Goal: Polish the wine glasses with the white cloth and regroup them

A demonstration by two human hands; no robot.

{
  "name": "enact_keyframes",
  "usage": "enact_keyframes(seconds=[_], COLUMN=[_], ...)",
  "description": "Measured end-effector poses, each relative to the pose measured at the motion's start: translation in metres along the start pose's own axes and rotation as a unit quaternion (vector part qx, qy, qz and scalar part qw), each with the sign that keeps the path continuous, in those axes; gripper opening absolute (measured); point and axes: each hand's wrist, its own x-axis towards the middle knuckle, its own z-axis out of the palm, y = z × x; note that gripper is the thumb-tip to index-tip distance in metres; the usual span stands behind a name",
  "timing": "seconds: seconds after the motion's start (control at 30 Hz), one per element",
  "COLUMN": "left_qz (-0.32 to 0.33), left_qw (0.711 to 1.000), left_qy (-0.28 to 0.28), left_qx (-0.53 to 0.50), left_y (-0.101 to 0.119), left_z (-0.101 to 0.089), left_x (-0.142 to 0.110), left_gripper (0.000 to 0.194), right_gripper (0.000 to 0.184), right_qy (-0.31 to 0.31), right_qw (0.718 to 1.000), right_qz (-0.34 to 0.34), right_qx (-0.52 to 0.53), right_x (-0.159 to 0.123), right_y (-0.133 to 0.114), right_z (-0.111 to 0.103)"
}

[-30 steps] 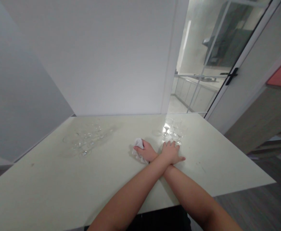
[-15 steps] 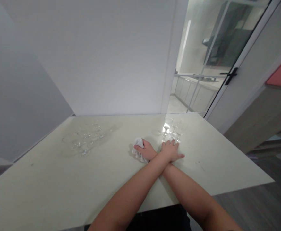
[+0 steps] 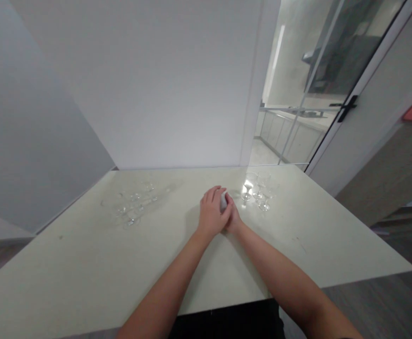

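Observation:
My two hands meet above the middle of the white table [image 3: 86, 263]. A small white cloth [image 3: 223, 201] shows between them. My right hand [image 3: 233, 215] is closed on the cloth. My left hand [image 3: 210, 213] curls over it from the left, and what its fingers hold is hidden. Just to the right of my hands stand a few clear stemmed glasses [image 3: 258, 194]. A second group of clear glasses [image 3: 131, 207] stands further left on the table.
The table's far edge meets a white wall [image 3: 156, 94]. Its right edge [image 3: 350, 221] drops to a grey floor. Behind the right corner is a glass door with a black handle [image 3: 347, 109].
My arms were crossed, right hand with the cloth at the left, left hand flat by the right glasses. They have uncrossed and both hands have come together further back on the table.

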Motion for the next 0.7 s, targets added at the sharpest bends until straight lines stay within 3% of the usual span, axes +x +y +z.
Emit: enact_keyframes(seconds=[0.13,0.23,0.3,0.43,0.57,0.7], left_qz=[-0.153,-0.238,-0.226,-0.152,-0.214,-0.27], left_qw=[0.98,0.942,0.935,0.952,0.941,0.911], left_qy=[-0.003,-0.049,-0.072,-0.058,-0.007,0.047], left_qx=[-0.124,-0.233,-0.264,-0.259,-0.261,-0.307], left_y=[-0.052,-0.069,-0.071,-0.069,-0.07,-0.072], left_z=[-0.007,-0.004,-0.005,-0.013,-0.021,-0.022], left_x=[0.001,0.004,0.006,0.007,0.009,0.01], left_gripper=[0.051,0.047,0.042,0.024,0.026,0.031], right_gripper=[0.046,0.043,0.043,0.045,0.048,0.043], right_qy=[-0.007,-0.016,-0.017,-0.01,0.045,0.055], right_qw=[0.988,0.983,0.985,0.989,0.992,0.997], right_qz=[0.048,0.055,0.05,0.031,0.015,0.01], right_qx=[0.144,0.172,0.166,0.145,0.119,0.056], right_x=[-0.001,-0.007,-0.01,-0.01,-0.002,0.002], right_y=[-0.013,-0.016,-0.016,-0.013,-0.009,-0.002], right_z=[0.006,0.01,0.012,0.01,-0.002,-0.011])
